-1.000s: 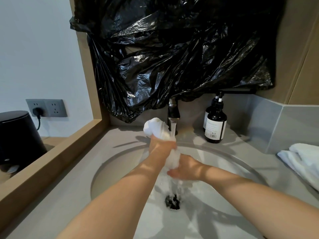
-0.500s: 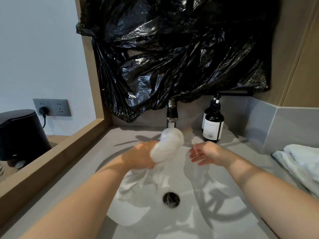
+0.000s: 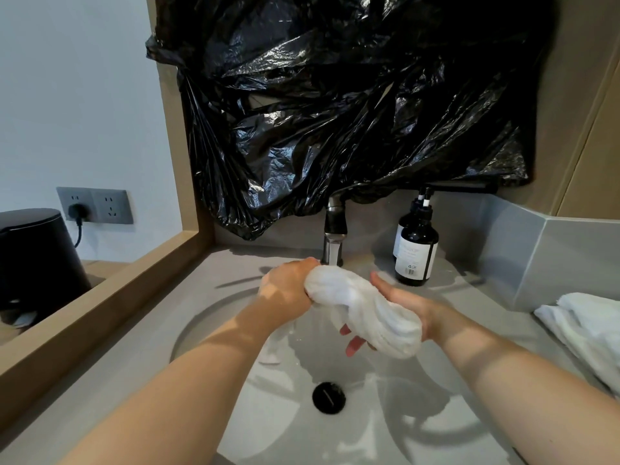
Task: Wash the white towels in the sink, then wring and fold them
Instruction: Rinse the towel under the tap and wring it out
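Left hand [image 3: 288, 290] clenched, right hand [image 3: 411, 305] palm-up

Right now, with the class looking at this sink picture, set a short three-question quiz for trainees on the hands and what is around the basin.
1. True or false: a pile of white towels lies on the counter right of the sink.
2. Which hand grips the end of the twisted towel in a fist? A: left hand. B: right hand. C: neither.
3. Name what stands on the counter just right of the faucet.
Key: 1 true. 2 A; the right hand only cradles the towel from below. 3 dark pump bottles.
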`<state>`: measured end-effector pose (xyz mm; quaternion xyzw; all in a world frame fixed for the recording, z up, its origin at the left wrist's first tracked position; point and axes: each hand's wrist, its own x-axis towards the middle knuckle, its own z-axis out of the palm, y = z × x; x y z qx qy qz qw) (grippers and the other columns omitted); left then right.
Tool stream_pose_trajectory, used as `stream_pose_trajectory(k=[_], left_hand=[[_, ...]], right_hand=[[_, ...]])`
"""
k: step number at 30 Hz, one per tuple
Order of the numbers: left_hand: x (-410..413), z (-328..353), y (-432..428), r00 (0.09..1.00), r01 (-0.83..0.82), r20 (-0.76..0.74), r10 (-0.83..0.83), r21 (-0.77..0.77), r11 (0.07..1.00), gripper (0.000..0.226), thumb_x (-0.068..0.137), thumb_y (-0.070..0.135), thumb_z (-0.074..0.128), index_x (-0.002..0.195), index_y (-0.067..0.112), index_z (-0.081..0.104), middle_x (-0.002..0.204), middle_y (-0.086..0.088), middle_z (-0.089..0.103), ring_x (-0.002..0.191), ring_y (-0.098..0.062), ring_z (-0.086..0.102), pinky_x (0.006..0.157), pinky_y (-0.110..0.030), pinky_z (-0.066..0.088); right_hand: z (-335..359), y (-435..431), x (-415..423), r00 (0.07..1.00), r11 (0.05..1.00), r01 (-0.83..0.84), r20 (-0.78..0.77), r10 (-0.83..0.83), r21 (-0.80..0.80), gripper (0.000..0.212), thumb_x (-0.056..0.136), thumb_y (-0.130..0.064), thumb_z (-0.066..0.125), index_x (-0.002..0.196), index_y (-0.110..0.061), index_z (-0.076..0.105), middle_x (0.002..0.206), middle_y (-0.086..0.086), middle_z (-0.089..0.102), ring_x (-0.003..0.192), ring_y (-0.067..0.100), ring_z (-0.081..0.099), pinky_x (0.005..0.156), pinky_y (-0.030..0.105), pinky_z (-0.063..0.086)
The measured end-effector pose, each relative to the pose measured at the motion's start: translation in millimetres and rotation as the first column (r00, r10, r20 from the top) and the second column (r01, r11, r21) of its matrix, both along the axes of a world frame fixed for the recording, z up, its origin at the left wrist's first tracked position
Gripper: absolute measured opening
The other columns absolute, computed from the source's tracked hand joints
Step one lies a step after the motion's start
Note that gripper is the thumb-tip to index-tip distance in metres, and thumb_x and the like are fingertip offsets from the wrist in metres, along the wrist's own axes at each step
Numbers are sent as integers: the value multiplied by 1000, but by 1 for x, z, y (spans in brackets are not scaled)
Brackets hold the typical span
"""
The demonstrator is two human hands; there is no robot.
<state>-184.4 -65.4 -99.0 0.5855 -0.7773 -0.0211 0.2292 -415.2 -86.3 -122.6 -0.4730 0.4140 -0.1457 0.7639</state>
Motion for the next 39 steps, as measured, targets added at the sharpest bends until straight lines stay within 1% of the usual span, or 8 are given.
stream_pose_trajectory(k=[4,8,11,15,21,26,35,39], left_hand=[[-1,-7,-7,956,-91,280,88,-3,996,38,91,31,57,126,24,45,107,2,66,99,-23,64,74,-32,46],[-2,-12,-12,911,-123,401,94,48,991,35,90,21,54,124,26,48,108,3,65,99,-24,65,70,-33,45],[5,-20,-12,923,-145,381,55,211,967,40,85,16,56,124,26,53,108,4,62,92,-20,62,63,-27,43],[18,-30,-8,987,-138,147,60,597,790,53,75,19,70,124,18,50,113,-4,57,97,-22,58,81,-33,54],[24,-6,4,956,196,-285,64,788,583,46,82,15,70,127,13,58,108,-7,64,92,-24,64,81,-31,54],[23,-11,3,865,391,-488,112,798,458,51,56,19,71,106,10,68,83,-9,69,71,-23,65,77,-32,55],[17,-25,10,674,638,-735,82,634,437,59,82,31,69,134,18,45,123,-17,65,101,-20,68,84,-29,55],[17,-23,6,609,618,-779,151,585,526,49,78,37,69,119,13,57,101,-10,72,89,-18,70,83,-29,56]], right_hand=[[0,-1,-6,952,950,-292,-124,278,-108,93,66,-83,53,127,-13,56,117,11,67,107,27,65,94,34,49],[10,6,-1,825,873,-465,-429,368,-146,59,57,-49,88,97,-10,67,89,-3,74,84,12,69,82,27,55],[13,13,22,447,671,-624,-887,-113,-400,61,67,-43,83,117,-20,56,109,-4,67,97,18,64,86,28,52],[2,12,50,205,368,-771,-750,-629,-519,55,75,-47,71,119,-23,47,111,2,65,105,24,58,83,32,39],[6,1,58,225,351,-715,-674,-703,-605,55,80,-41,68,124,-18,43,118,6,60,117,27,50,87,33,41],[10,2,57,248,241,-742,-590,-768,-625,49,84,-38,65,124,-17,46,117,6,59,116,27,49,83,32,39],[12,10,51,336,213,-644,-522,-784,-735,42,77,-37,68,110,-18,50,105,4,61,105,26,56,69,29,33],[20,9,47,446,431,-494,-646,-620,-755,65,72,-48,77,122,-20,47,118,4,57,115,23,52,83,28,42]])
